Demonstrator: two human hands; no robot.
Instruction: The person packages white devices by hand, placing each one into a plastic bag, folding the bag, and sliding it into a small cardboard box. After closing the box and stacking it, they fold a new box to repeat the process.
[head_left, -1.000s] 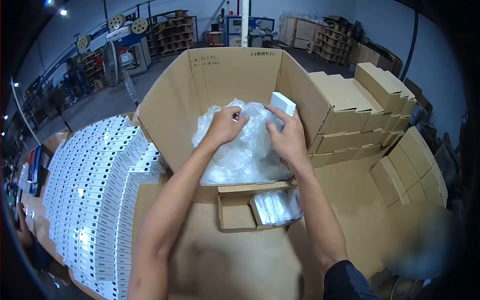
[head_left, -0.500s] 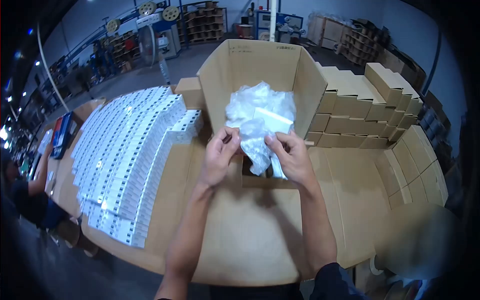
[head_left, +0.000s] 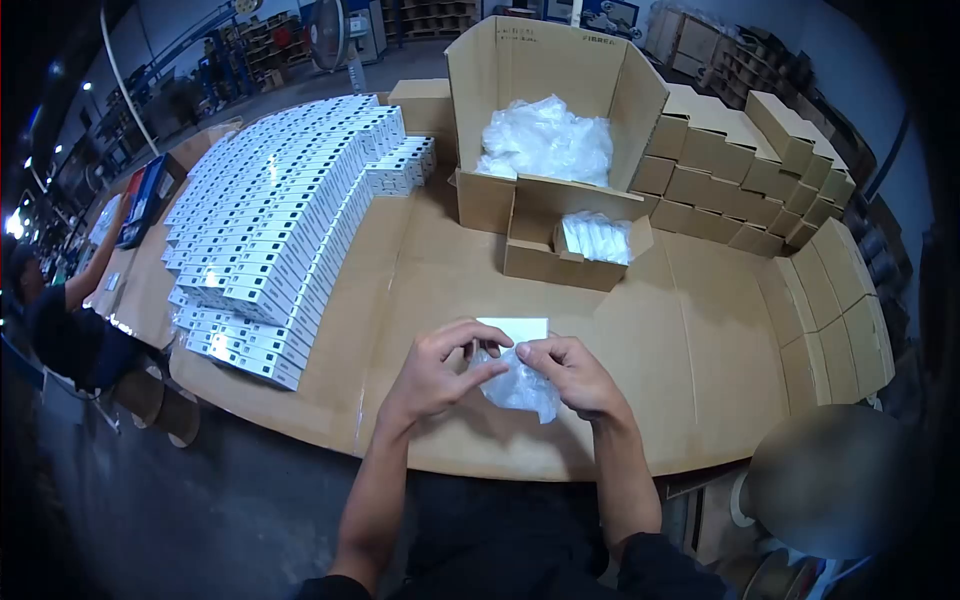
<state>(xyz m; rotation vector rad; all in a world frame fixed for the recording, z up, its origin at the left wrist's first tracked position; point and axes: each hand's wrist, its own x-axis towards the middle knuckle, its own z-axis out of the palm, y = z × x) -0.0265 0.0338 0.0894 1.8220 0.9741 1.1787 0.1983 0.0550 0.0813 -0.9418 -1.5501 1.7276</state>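
Observation:
In front of me, over the cardboard-covered table [head_left: 470,285], my right hand [head_left: 580,378] pinches a crumpled clear plastic bag [head_left: 523,392] between thumb and fingers. At the bag's other side is my left hand [head_left: 437,372], its thumb and forefinger spread apart with plastic showing between them. A flat white piece [head_left: 522,327] shows just beyond my fingers; its lower part is hidden by the hands and the bag. Farther off, a small open carton [head_left: 560,268] holds several white items in clear plastic.
A large open carton [head_left: 560,60] behind holds a heap of clear bags [head_left: 548,140]. Rows of white boxes [head_left: 290,200] cover the left side. Brown cartons [head_left: 715,190] are stacked at the right. At far left, a person [head_left: 70,310] reaches over a table.
My hands have come down and nearer with the plastic bag, away from the large carton. The left thumb and forefinger have spread. The view has tipped downward, showing the small carton fully.

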